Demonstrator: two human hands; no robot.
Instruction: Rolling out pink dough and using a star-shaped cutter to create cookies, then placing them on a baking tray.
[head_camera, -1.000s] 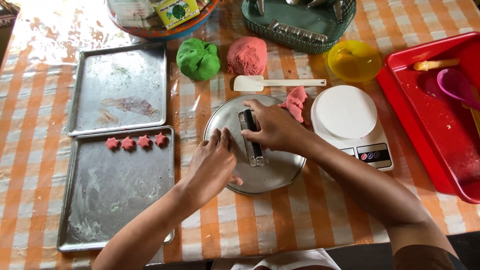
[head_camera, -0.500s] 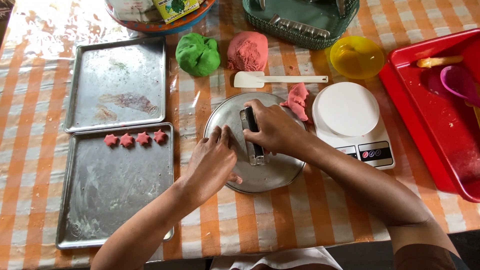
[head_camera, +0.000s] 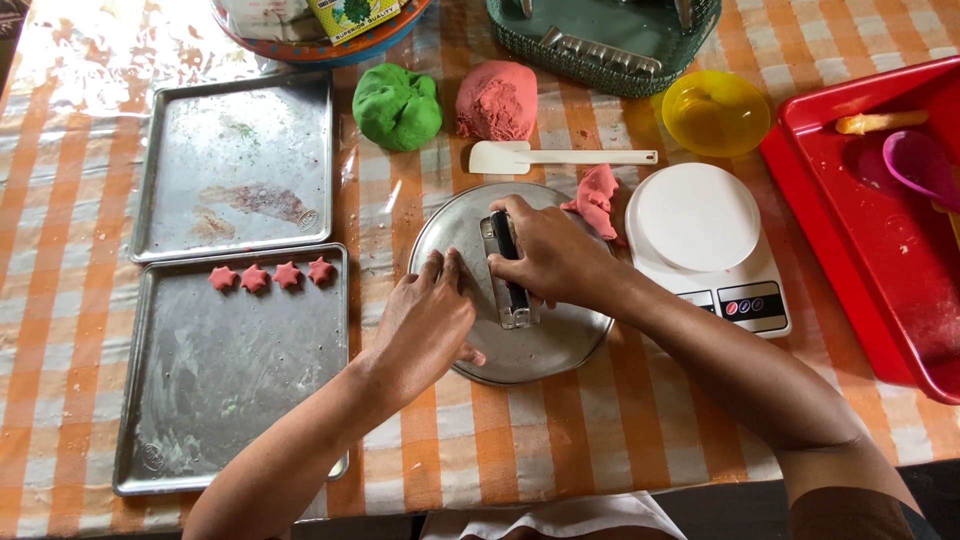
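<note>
Head view: scraper (head_camera: 512, 290) blade under right hand (head_camera: 545, 260).

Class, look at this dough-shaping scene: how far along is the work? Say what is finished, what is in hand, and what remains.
Done: four pink star shapes lie in a row on the lower tray. In hand: the right hand presses a metal scraper on the round plate, the left hand beside it. Left: the pink dough ball, a pink scrap and the green dough are unshaped; the upper tray holds no shapes.

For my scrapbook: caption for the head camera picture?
Two hands press a metal tool on a round plate beside star-shaped dough pieces.
</note>
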